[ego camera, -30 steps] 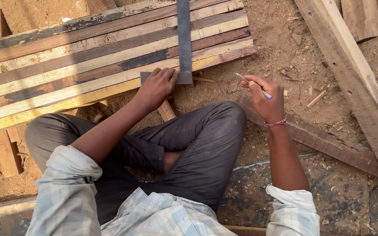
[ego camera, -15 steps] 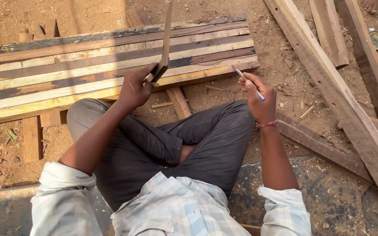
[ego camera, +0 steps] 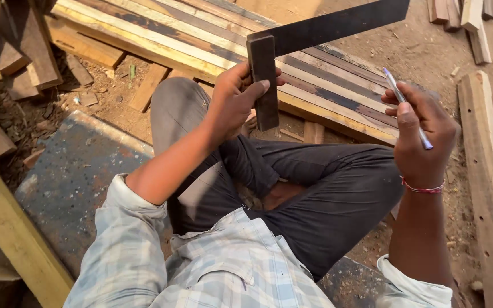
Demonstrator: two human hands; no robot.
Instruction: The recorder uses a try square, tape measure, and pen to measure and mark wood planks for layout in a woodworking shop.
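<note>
A: What moved since the earlier frame?

B: The square (ego camera: 292, 51) has come up off the planks (ego camera: 201, 34). Before, its blade stood over them; now the left hand (ego camera: 232, 102) holds it in the air over the lap. The view has swung too, so the planks run diagonally across the top.

A: Left hand's grip?

B: Clenched round the dark stock, thumb across the front face. The blade points up and right, and its tip is cut off by the top edge.

A: Right hand?

B: The right hand (ego camera: 420, 134) pinches a pencil (ego camera: 406, 105), tip up, lower end sticking out past the fingers. Its middle is hidden behind the fingers. A red thread sits on the wrist.

A: Do square and pencil touch?

B: No, apart. The pencil is to the right of the blade.

A: Other stuff?

B: The person sits cross-legged in dark trousers (ego camera: 326, 194) and a checked shirt (ego camera: 223, 268). A beam (ego camera: 486, 171) lies on the dirt at right, its far end cut off at the bottom. A yellow board (ego camera: 12, 228) crosses the lower left corner. Scrap wood at upper left is in shadow and hard to make out. What he sits on looks like a dark speckled slab (ego camera: 81, 171), mostly hidden.
</note>
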